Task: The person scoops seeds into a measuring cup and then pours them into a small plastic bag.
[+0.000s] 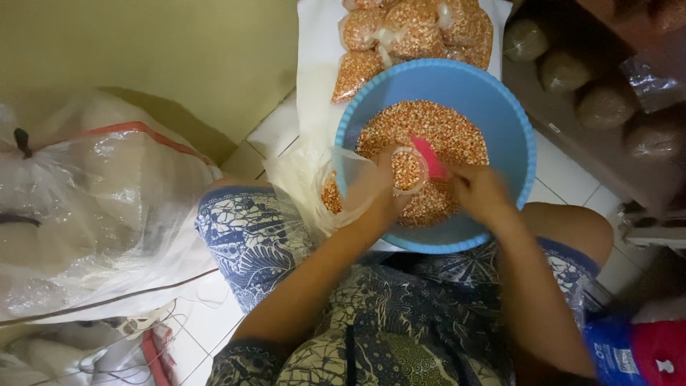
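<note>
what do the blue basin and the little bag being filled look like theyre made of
Blue basin: likely moulded plastic, going by its even colour, smooth matte wall and scalloped rim. Small bag, held by the left hand: thin clear plastic film, since it is see-through, wrinkled and glinting, with kernels showing inside.

Filled clear bags (414, 32) — behind blue basin (500, 100)
</note>
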